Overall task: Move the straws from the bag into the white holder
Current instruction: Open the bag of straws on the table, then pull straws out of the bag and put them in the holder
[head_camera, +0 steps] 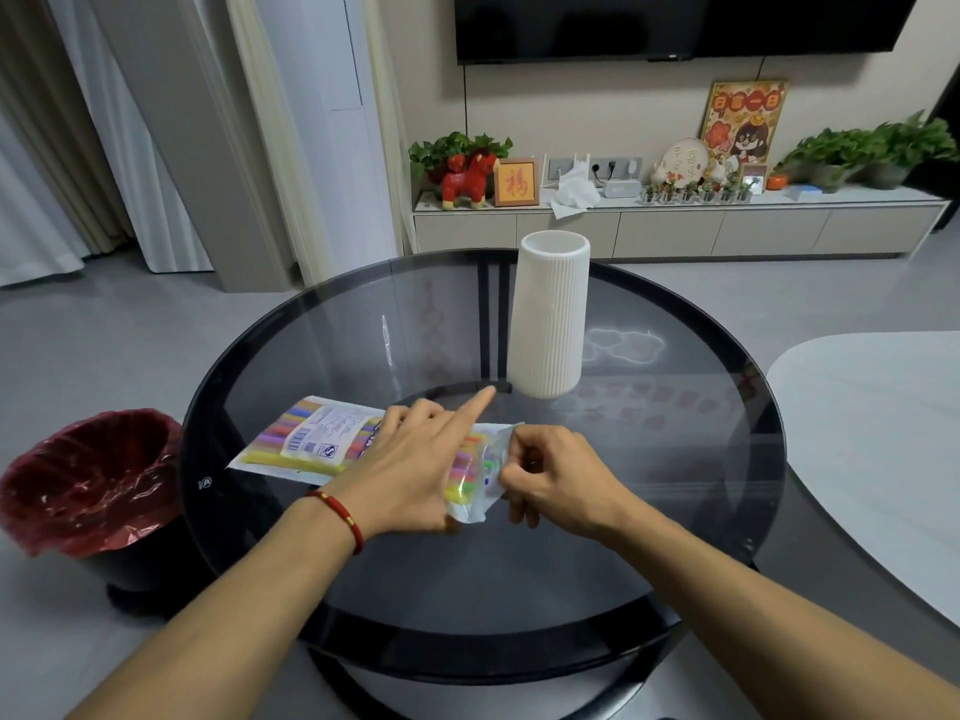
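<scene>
A clear plastic bag (311, 444) full of bright coloured straws (465, 478) lies flat on the round glass table (675, 459). My left hand (415, 465) presses down on the bag's middle, with the forefinger pointing up and away. My right hand (550, 475) pinches the bag's right end, where the plastic is bunched and lifted. The white ribbed holder (548, 324) stands upright just beyond the hands, and its inside is hidden from here.
A bin lined with a red bag (88, 480) stands on the floor left of the table. A pale tabletop (872, 449) lies at the right. A low cabinet (675, 226) with ornaments and plants runs along the far wall.
</scene>
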The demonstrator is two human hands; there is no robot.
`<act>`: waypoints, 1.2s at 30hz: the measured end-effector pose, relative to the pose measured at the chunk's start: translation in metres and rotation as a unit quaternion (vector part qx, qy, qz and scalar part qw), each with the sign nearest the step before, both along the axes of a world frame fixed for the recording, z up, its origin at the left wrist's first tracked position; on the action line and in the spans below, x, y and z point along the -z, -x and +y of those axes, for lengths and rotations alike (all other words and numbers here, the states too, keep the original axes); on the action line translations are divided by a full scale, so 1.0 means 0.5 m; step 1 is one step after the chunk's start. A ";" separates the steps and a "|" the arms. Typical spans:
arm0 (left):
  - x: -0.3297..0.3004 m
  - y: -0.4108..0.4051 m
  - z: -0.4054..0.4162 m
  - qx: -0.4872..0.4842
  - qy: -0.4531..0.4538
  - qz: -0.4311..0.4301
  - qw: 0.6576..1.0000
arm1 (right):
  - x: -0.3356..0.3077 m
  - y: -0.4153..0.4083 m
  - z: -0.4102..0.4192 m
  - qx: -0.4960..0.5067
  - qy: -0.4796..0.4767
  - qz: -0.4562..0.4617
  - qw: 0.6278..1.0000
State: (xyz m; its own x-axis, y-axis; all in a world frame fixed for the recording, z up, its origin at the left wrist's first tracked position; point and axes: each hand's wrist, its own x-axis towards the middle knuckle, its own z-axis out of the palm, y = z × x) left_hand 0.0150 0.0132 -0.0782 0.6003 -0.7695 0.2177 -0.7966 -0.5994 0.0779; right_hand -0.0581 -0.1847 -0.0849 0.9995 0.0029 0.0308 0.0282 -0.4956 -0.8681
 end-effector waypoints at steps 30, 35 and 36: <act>0.009 -0.013 0.017 -0.084 -0.006 0.012 0.996 | 0.021 -0.011 -0.084 0.086 -0.184 0.012 0.979; 0.018 -0.003 -0.001 -0.061 0.005 0.001 0.998 | 0.046 -0.014 -0.019 0.027 -0.156 -0.012 0.987; 0.020 -0.003 -0.002 -0.060 0.003 0.000 0.998 | 0.051 -0.016 -0.009 0.031 -0.161 -0.024 0.986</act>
State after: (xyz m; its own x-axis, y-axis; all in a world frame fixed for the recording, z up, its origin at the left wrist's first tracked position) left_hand 0.0162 0.0120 -0.0884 0.6886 -0.6899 0.2232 -0.7185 -0.6907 0.0815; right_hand -0.0499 -0.1894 -0.1102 0.9948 -0.0766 0.0674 0.0512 -0.1959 -0.9793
